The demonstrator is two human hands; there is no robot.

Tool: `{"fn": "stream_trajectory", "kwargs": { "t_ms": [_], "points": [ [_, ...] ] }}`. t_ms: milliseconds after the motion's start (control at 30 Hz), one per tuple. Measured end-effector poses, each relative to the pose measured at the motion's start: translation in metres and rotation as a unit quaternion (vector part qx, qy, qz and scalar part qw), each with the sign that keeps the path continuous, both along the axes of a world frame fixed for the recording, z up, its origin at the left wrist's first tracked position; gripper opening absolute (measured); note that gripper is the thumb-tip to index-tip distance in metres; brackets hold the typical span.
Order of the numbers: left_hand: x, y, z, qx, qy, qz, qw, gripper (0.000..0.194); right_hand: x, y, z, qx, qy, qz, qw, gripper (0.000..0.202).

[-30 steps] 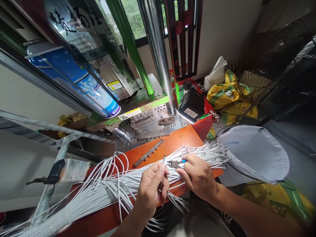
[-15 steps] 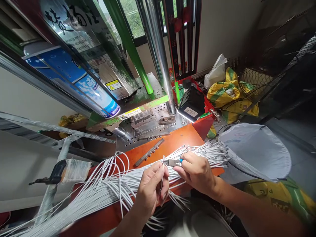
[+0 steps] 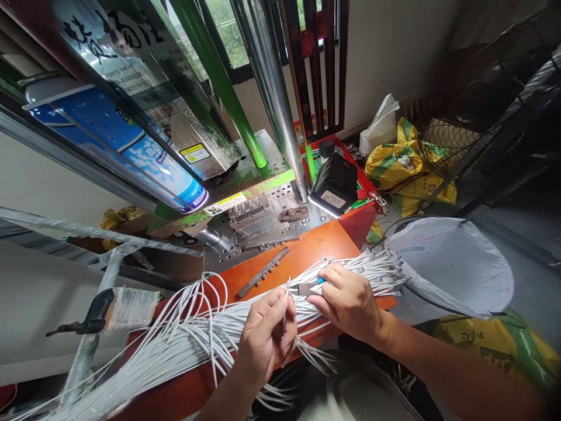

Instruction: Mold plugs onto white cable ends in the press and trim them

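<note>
In the head view my left hand [image 3: 268, 327] pinches a thin white cable [image 3: 287, 286] near its end, which points up above the thumb and index finger. My right hand [image 3: 348, 298] is closed around small pliers [image 3: 303, 289] with grey metal jaws and a bit of blue handle showing. The jaws point left, right beside the cable end; whether they touch it I cannot tell. Under and behind both hands lies a thick bundle of white cables [image 3: 175, 345] on the orange tabletop [image 3: 328, 242]. More cable ends hang below my left hand.
A metal bar with pegs [image 3: 263, 272] lies behind the bundle. Beyond are the machine's metal bed [image 3: 280, 204] with mould parts, a steel column [image 3: 280, 105] and a black lamp-like box [image 3: 333, 184]. A spray can [image 3: 127, 146] stands left, a white bag-lined hoop [image 3: 456, 263] right.
The camera view has shifted slightly, so the background sits a little further left. Both hands keep nearly the same pose, with the pliers beside the cable end.
</note>
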State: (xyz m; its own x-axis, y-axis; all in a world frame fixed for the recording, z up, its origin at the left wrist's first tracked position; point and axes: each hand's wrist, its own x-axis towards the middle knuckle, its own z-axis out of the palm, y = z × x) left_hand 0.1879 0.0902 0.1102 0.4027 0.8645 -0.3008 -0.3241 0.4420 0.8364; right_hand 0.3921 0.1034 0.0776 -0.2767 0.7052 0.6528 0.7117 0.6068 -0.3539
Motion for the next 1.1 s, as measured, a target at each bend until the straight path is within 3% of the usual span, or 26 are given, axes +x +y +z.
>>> {"fn": "stream_trajectory", "kwargs": {
  "t_ms": [200,467,633,833,1100],
  "points": [
    [0.001,0.000,0.006,0.001,0.032,0.007,0.999,0.036,0.000,0.001,-0.003,0.006,-0.020,-0.006,1.000,0.046],
    [-0.003,0.001,-0.005,0.009,-0.003,0.002,1.000,0.032,0.003,0.004,0.000,0.025,-0.026,-0.005,0.999,0.050],
    [-0.003,0.002,-0.003,-0.003,-0.033,-0.016,0.999,0.031,0.007,0.006,-0.002,-0.002,0.002,-0.026,1.000,0.047],
    [-0.005,0.004,-0.006,-0.003,-0.053,-0.025,0.998,0.033,0.003,0.002,0.000,0.002,0.000,0.008,1.000,0.041],
    [-0.004,0.003,-0.008,0.017,-0.060,-0.022,0.998,0.032,-0.002,0.002,0.000,0.018,-0.020,0.005,1.000,0.044]
  ]
}}
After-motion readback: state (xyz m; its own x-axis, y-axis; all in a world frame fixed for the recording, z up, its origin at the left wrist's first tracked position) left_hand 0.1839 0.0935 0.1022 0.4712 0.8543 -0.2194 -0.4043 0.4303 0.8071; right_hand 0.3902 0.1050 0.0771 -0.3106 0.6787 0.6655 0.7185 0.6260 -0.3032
